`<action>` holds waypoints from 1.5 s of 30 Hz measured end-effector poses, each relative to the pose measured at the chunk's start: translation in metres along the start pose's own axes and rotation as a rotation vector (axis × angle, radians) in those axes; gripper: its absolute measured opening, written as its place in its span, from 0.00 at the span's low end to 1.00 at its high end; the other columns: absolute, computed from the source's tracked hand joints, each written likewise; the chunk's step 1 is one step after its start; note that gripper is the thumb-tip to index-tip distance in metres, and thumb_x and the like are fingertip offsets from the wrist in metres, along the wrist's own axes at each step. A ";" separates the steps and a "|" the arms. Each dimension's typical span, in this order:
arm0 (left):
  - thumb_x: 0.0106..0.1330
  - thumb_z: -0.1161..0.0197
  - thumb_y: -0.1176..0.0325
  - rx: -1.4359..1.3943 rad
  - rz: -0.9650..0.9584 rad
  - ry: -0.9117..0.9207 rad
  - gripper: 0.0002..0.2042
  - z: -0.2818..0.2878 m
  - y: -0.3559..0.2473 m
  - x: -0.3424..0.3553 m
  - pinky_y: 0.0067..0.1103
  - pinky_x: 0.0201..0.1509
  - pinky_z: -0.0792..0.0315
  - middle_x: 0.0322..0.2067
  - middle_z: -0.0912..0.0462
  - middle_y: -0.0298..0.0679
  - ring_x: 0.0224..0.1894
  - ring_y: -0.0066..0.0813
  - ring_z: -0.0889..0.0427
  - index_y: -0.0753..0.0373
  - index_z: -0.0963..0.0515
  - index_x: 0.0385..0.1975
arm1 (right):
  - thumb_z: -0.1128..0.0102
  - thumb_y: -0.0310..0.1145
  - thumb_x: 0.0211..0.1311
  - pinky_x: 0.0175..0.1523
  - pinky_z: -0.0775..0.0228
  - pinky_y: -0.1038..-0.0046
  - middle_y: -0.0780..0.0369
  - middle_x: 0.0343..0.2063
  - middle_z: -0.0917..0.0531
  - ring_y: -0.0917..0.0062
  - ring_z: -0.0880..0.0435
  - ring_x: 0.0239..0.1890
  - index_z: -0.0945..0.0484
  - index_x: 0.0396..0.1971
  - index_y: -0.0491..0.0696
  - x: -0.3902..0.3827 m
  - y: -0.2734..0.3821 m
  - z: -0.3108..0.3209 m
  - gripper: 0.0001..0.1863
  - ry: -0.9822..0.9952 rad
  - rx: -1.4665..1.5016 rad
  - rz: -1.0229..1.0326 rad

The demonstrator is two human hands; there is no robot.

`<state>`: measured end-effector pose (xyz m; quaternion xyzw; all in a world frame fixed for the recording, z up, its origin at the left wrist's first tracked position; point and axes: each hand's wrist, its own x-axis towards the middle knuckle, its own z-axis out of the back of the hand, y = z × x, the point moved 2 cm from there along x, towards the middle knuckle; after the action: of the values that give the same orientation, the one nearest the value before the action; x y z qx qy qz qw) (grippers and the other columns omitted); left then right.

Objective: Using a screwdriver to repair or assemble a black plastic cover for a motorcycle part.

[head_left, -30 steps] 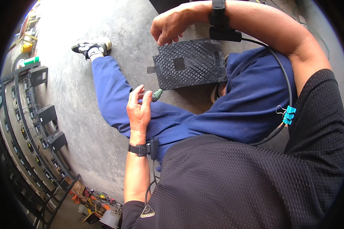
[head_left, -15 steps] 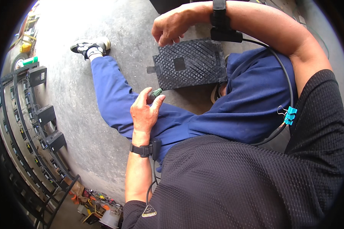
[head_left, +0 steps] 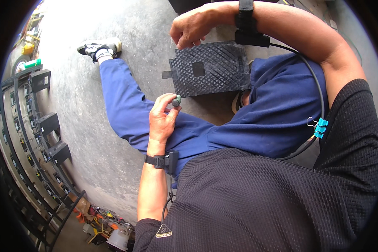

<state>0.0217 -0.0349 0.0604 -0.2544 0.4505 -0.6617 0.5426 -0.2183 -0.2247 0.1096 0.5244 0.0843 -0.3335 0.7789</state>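
Observation:
A black panel [head_left: 222, 69] with a ribbed, bumpy top and a square recess lies in front of me, between my legs. A small tab sticks out from its left side. My left hand [head_left: 162, 119] is closed around a short tool with a green handle [head_left: 177, 101], which looks like a screwdriver. Its round dark end shows, and it stands by the panel's near left corner; its tip is hidden. At the far left corner hangs my right hand [head_left: 192, 27], wrist bent and fingers curled inward. What those fingers hold, if anything, is hidden.
Black metal racks [head_left: 33, 138] with several dark boxes run along the left. Jumbled tools and a white bucket [head_left: 119, 239] are at the lower left. A dark object [head_left: 191, 5] stands beyond my right hand. Cables run from the bands on my wrists.
My left hand has shifted slightly to the right, and the tool in it has turned so its round end faces me. My right hand has moved slightly right.

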 end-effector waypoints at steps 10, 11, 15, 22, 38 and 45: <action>0.70 0.39 0.67 -0.865 -0.048 -0.394 0.11 0.050 -0.035 0.016 0.31 0.40 0.20 0.36 0.17 0.44 0.38 0.35 0.17 0.61 0.28 0.48 | 0.40 0.36 0.64 0.34 0.24 0.71 0.60 0.28 0.16 0.76 0.17 0.29 0.20 0.39 0.40 0.010 -0.002 -0.002 0.14 0.007 0.027 -0.017; 0.71 0.40 0.62 -0.985 -0.052 -0.395 0.12 0.055 -0.037 0.017 0.30 0.35 0.21 0.34 0.18 0.41 0.34 0.34 0.17 0.59 0.28 0.48 | 0.40 0.36 0.65 0.34 0.23 0.71 0.60 0.28 0.16 0.77 0.17 0.29 0.20 0.39 0.40 0.009 -0.002 -0.001 0.13 0.003 0.027 -0.021; 0.73 0.45 0.62 -1.061 0.113 -0.545 0.11 0.068 -0.053 0.013 0.25 0.27 0.30 0.36 0.20 0.40 0.29 0.30 0.22 0.57 0.28 0.50 | 0.40 0.35 0.65 0.36 0.23 0.72 0.60 0.27 0.16 0.77 0.17 0.30 0.20 0.40 0.39 0.000 0.003 -0.001 0.14 0.003 0.061 -0.071; 0.71 0.44 0.68 -1.149 0.186 -0.620 0.13 0.089 -0.057 0.003 0.24 0.24 0.28 0.35 0.20 0.43 0.27 0.30 0.20 0.60 0.29 0.53 | 0.41 0.34 0.64 0.36 0.24 0.72 0.60 0.27 0.16 0.77 0.17 0.29 0.20 0.40 0.39 -0.001 0.010 0.001 0.13 -0.002 0.035 -0.080; 0.68 0.38 0.55 -1.197 0.042 -0.523 0.16 0.092 -0.066 0.003 0.19 0.15 0.39 0.26 0.23 0.40 0.16 0.25 0.28 0.60 0.26 0.45 | 0.42 0.34 0.63 0.34 0.24 0.74 0.60 0.25 0.17 0.77 0.17 0.28 0.20 0.39 0.38 -0.001 0.010 0.003 0.13 0.017 0.075 -0.079; 0.69 0.42 0.54 -1.088 0.016 -0.596 0.17 0.087 -0.068 0.011 0.25 0.24 0.29 0.25 0.22 0.40 0.20 0.30 0.24 0.64 0.27 0.42 | 0.41 0.33 0.63 0.36 0.24 0.74 0.62 0.25 0.18 0.79 0.18 0.29 0.21 0.37 0.38 -0.004 0.018 0.001 0.12 -0.003 0.035 -0.103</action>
<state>0.0572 -0.0730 0.1587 -0.6649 0.5543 -0.2338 0.4427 -0.2107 -0.2195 0.1259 0.5325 0.1040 -0.3754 0.7515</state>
